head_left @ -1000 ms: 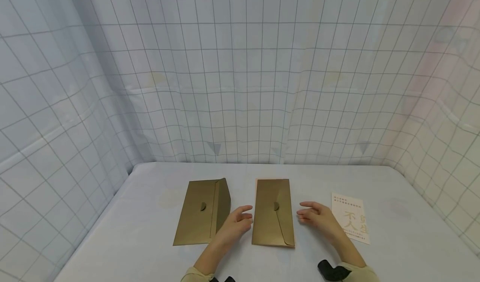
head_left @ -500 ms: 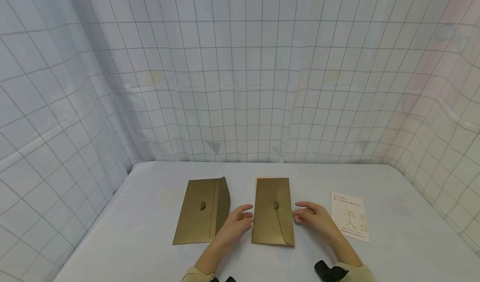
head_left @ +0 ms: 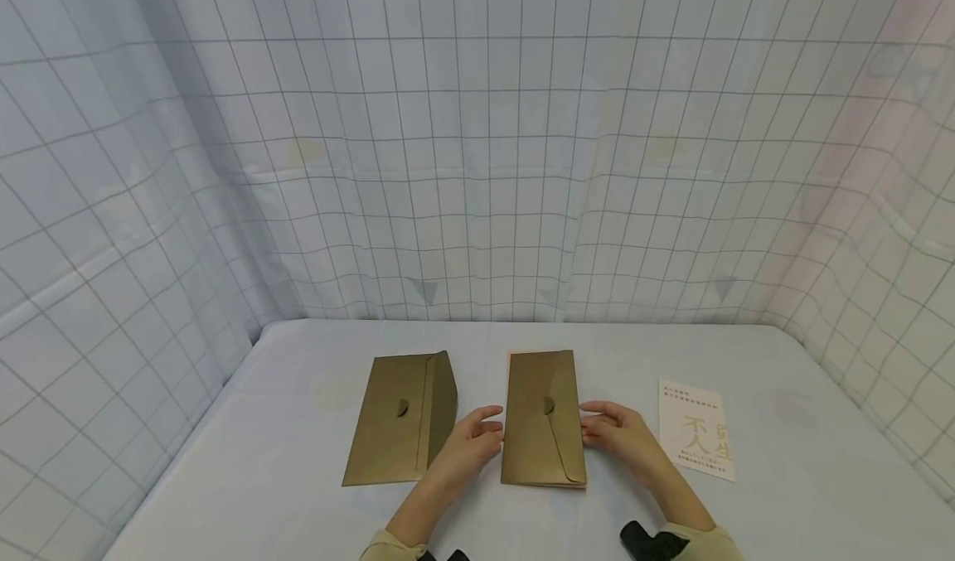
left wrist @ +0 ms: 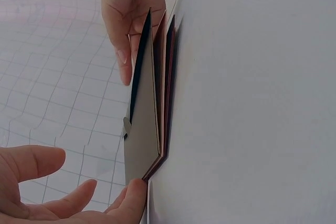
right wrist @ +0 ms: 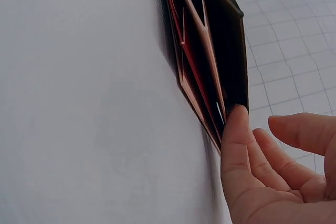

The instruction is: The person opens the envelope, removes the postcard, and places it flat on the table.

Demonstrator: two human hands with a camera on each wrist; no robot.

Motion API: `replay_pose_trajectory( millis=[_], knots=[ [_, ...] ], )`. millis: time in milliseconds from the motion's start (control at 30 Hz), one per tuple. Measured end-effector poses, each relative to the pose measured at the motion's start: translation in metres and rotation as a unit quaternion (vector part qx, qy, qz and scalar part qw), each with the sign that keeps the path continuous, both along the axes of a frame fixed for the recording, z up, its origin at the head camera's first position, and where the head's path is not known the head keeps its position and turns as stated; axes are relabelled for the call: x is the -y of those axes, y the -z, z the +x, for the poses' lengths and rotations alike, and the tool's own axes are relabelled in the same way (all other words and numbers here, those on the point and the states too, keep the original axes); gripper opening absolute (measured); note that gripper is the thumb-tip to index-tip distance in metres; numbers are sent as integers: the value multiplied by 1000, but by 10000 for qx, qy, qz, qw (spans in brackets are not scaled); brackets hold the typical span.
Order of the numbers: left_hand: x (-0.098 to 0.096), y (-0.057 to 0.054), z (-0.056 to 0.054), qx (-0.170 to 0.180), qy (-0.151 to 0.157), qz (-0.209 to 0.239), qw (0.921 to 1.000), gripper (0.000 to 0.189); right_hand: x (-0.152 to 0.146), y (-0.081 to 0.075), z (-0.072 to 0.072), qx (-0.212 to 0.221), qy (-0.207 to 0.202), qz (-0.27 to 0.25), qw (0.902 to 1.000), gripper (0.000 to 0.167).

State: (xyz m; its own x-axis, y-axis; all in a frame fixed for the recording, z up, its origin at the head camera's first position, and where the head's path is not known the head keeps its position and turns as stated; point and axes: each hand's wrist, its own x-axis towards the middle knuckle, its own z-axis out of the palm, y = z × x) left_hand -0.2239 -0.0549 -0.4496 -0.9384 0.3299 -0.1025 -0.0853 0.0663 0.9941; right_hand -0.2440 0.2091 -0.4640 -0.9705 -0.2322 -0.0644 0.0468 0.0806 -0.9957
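A gold envelope (head_left: pixel 540 420) with a half-round clasp lies atop a stack of folded papers or envelopes in the table's middle. The left wrist view shows its layers (left wrist: pixel 161 93) spread apart along the edge, and the right wrist view shows red and pale pink layers (right wrist: pixel 202 72) under the top one. My left hand (head_left: pixel 468 449) is at the stack's left edge, thumb raised, fingers loosely bent with fingertips right at the edge. At the right edge my right hand (head_left: pixel 625 438) touches the layers with its fingertips (right wrist: pixel 237 124), its thumb held away.
Another gold envelope (head_left: pixel 388 428), its flap part-raised on the right, lies to the left, partly behind my left forearm. A white card (head_left: pixel 697 428) with gold characters lies on the right. A white cloth covers the table (head_left: pixel 298 528); gridded curtains (head_left: pixel 477 171) surround it.
My right hand has moved left until its fingertips reach the stack's right edge. The top envelope has shifted very slightly on the stack. My left hand stays nearly still.
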Motion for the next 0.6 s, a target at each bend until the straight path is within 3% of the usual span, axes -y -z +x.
replay_pose_trajectory(
  millis=[600],
  knots=[
    [0, 0, -1, -106, -19, 37, 9999, 55, 9, 1, 4, -245, -63, 99, 9996, 50]
  ],
)
